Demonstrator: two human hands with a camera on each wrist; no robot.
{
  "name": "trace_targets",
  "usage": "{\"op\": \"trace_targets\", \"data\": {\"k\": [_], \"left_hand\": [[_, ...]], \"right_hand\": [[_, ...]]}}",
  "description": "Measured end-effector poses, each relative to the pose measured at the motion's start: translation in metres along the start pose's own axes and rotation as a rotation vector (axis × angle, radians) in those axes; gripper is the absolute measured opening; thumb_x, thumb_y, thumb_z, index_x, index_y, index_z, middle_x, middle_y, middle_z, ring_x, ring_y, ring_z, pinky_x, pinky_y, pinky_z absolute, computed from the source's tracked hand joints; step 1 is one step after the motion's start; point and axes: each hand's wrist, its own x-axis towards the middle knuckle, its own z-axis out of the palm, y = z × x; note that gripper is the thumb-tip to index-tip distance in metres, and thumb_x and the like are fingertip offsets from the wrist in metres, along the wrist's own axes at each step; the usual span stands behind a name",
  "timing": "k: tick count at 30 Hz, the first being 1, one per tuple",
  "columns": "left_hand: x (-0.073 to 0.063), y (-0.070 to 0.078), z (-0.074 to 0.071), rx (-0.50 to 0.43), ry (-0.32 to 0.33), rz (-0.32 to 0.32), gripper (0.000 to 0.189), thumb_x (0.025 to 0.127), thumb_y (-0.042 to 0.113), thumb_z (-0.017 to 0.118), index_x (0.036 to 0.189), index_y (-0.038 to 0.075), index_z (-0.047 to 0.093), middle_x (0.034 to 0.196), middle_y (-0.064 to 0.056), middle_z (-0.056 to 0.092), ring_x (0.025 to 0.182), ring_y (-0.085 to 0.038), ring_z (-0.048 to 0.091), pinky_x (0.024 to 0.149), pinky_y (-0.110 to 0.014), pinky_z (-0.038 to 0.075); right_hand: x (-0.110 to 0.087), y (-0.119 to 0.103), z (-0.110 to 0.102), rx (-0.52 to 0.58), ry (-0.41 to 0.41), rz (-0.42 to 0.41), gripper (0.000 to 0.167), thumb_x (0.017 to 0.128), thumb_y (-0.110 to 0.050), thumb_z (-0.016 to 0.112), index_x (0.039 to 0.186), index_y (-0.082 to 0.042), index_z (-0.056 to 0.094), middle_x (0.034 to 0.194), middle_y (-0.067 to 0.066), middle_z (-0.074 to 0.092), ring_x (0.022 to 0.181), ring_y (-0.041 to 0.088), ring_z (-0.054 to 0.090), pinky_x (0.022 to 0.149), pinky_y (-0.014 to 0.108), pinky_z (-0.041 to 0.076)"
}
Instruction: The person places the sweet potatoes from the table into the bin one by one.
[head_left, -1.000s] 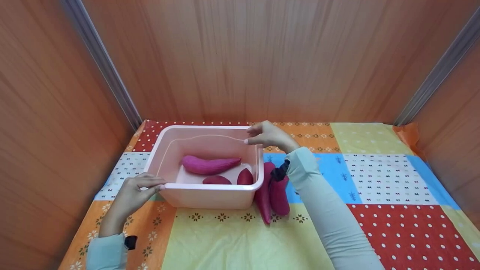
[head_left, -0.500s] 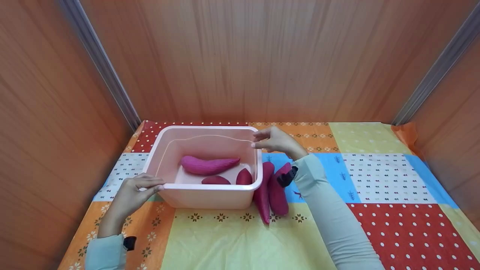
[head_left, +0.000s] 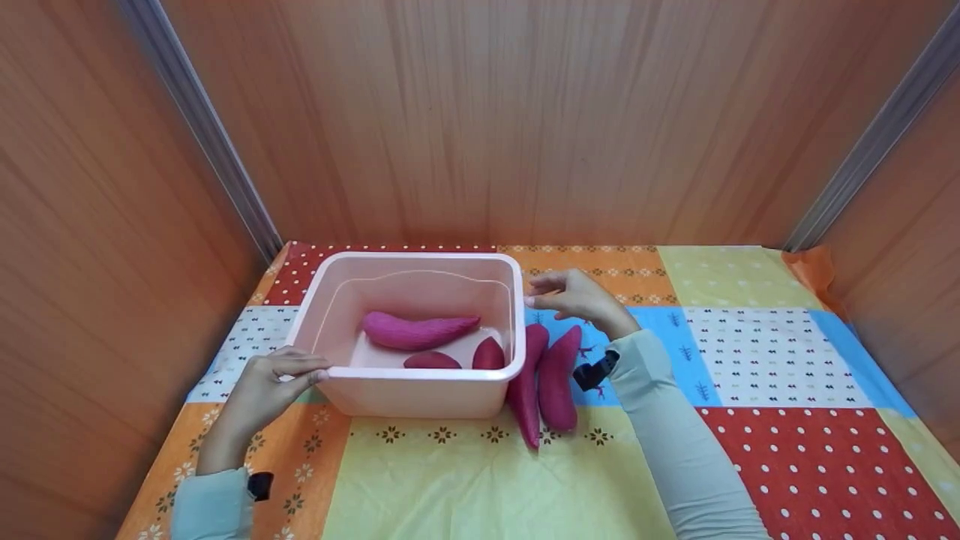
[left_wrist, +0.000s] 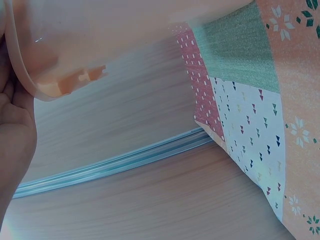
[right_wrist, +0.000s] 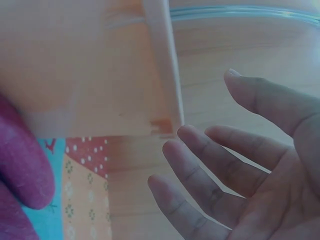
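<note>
A pale pink plastic tub (head_left: pixel 420 394) stands on the patterned cloth, left of centre. My left hand (head_left: pixel 266 386) pinches its near-left rim corner between thumb and fingers. Just off the tub's right rim is my right hand (head_left: pixel 581 296), fingers loosely spread and holding nothing; the right wrist view shows its palm and apart fingers beside the tub wall (right_wrist: pixel 100 90). Inside the tub lie a long magenta sweet potato (head_left: pixel 420 331) and two darker reddish ones, a left one (head_left: pixel 432 361) and a right one (head_left: pixel 489 354), partly hidden by the front rim.
Against the tub's right side lies a long slim magenta sweet potato (head_left: pixel 531 382), with a second curved one (head_left: pixel 559 382) next to it. The patchwork cloth (head_left: pixel 795 360) covers the table. Wood-grain panels (head_left: pixel 525 120) enclose the back and both sides.
My right hand has let go of the tub's right rim and moved right and toward me. My left hand and the tub stay about where they were.
</note>
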Motion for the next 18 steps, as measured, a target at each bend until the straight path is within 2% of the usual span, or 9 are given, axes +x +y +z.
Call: {"op": "trace_targets", "data": {"k": [7,10,12,15,16,18], "left_hand": [[0.001,0.000,0.000,-0.006,-0.001,-0.003,0.023,0.082,0.012,0.075,0.105,0.012,0.076,0.102,-0.003,0.074,0.102,-0.021,0.064,0.094,-0.046,0.052],[0.001,0.000,0.000,-0.006,0.001,-0.001,0.023,0.082,0.012,0.075,0.106,0.012,0.076,0.102,-0.003,0.074,0.102,-0.023,0.064,0.093,-0.046,0.052],[0.002,-0.001,0.001,0.005,0.014,0.013,0.023,0.081,0.011,0.076,0.104,0.012,0.076,0.101,-0.002,0.075,0.101,-0.020,0.065,0.094,-0.040,0.053],[0.002,-0.001,0.001,0.026,0.037,0.033,0.022,0.080,0.011,0.077,0.102,0.012,0.077,0.098,0.000,0.075,0.096,-0.009,0.064,0.091,-0.021,0.052],[0.002,-0.002,0.001,0.031,0.043,0.039,0.022,0.079,0.011,0.078,0.101,0.013,0.077,0.097,0.000,0.075,0.095,-0.006,0.063,0.090,-0.017,0.050],[0.002,-0.002,0.001,0.036,0.046,0.042,0.022,0.079,0.012,0.078,0.101,0.013,0.077,0.097,0.001,0.075,0.094,-0.001,0.061,0.090,-0.016,0.050]], "right_hand": [[-0.008,0.019,0.001,0.014,0.012,0.018,0.055,0.087,-0.034,0.071,0.134,-0.011,0.056,0.126,0.014,0.061,0.107,0.029,0.063,0.085,0.043,0.057],[-0.011,0.029,0.002,0.024,0.011,0.040,0.055,0.088,-0.035,0.070,0.135,-0.011,0.055,0.126,0.014,0.061,0.099,0.024,0.064,0.083,0.039,0.058],[-0.012,0.036,0.004,0.042,0.009,0.048,0.055,0.088,-0.034,0.069,0.135,-0.010,0.055,0.128,0.014,0.060,0.089,0.021,0.064,0.077,0.034,0.058],[-0.014,0.047,0.005,0.078,0.003,0.054,0.053,0.089,-0.033,0.068,0.136,-0.011,0.055,0.129,0.015,0.059,0.079,0.021,0.063,0.065,0.029,0.055],[-0.015,0.051,0.006,0.089,0.000,0.052,0.053,0.089,-0.033,0.068,0.136,-0.011,0.055,0.129,0.015,0.058,0.080,0.022,0.063,0.064,0.029,0.054],[-0.016,0.058,0.007,0.097,0.001,0.048,0.054,0.089,-0.034,0.068,0.135,-0.010,0.055,0.130,0.017,0.057,0.089,0.026,0.064,0.064,0.030,0.055]]}}
